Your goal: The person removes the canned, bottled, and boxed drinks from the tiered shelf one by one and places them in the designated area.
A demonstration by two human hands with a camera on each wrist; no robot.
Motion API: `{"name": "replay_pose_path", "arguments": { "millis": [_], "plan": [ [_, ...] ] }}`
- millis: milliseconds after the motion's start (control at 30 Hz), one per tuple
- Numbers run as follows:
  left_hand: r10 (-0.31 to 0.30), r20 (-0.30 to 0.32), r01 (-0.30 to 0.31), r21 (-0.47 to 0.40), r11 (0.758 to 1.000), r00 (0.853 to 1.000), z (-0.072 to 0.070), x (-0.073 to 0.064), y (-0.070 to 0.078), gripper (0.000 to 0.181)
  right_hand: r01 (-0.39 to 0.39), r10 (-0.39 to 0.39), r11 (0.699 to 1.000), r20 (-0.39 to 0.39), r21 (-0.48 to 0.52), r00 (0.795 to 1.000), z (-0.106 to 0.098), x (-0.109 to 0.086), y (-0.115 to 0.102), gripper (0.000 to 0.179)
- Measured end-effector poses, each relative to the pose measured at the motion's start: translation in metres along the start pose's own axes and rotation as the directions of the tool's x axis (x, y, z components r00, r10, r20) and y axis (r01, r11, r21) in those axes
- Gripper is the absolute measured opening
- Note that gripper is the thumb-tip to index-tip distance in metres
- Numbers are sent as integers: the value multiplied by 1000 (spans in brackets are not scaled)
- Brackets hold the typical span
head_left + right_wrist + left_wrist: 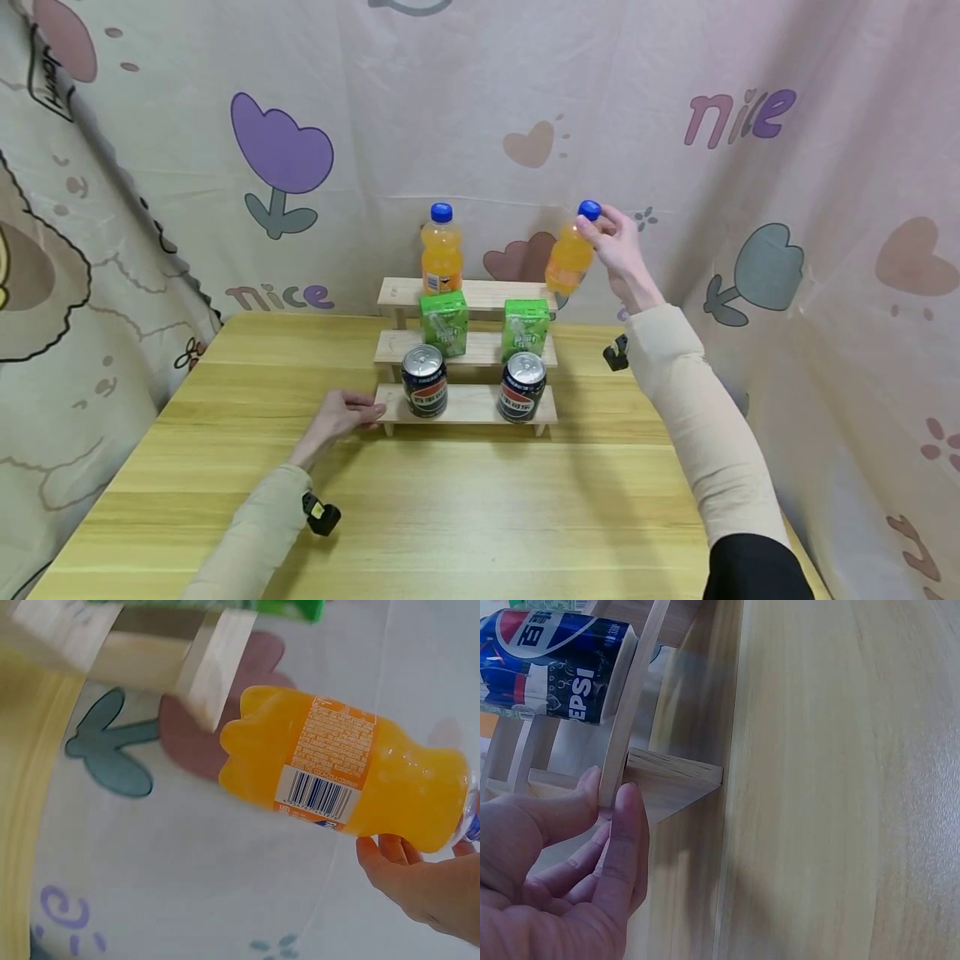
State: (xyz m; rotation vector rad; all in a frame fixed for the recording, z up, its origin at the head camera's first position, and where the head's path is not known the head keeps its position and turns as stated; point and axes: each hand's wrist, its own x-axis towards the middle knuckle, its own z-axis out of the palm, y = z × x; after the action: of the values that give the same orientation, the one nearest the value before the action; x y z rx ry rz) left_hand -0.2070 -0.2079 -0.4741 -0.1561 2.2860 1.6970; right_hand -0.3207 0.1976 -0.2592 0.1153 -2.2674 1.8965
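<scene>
My right hand (617, 246) grips an orange soda bottle (568, 257) near its blue cap, tilted, at the right end of the top step of a three-step wooden rack (472, 406). In the right wrist view the bottle (337, 769) shows its barcode label, its base pointing toward the rack. My left hand (345, 417) pinches the left end of the bottom step between thumb and fingers (626, 847). A second orange soda bottle (442, 254) stands on the top step at left. Two green drink cartons (445, 323) are on the middle step, two Pepsi cans (425, 392) on the bottom one.
The rack stands toward the back of a wooden table (465, 517). A printed curtain (420, 125) hangs right behind the table and along both sides. Small black cameras (321, 514) sit at the wrists.
</scene>
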Motion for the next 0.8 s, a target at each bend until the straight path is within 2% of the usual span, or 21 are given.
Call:
{"name": "replay_pose_path", "arguments": {
  "millis": [267, 433, 567, 800],
  "plan": [
    [-17, 1, 17, -29, 999, 1000, 1, 0, 0, 41, -78, 79, 997, -70, 7, 994, -37, -7, 18, 37],
    [-21, -2, 21, -30, 999, 1000, 2, 0, 0, 41, -151, 138, 985, -143, -85, 980, -55, -14, 39, 45],
    [-16, -4, 16, -15, 1000, 1000, 1, 0, 0, 42, -211, 191, 973, -186, -94, 964, -66, -18, 56, 47],
    [-11, -1, 11, -13, 1000, 1000, 0, 0, 0, 42, -268, 248, 960, -204, -80, 947, -79, -23, 84, 43]
  ]
}}
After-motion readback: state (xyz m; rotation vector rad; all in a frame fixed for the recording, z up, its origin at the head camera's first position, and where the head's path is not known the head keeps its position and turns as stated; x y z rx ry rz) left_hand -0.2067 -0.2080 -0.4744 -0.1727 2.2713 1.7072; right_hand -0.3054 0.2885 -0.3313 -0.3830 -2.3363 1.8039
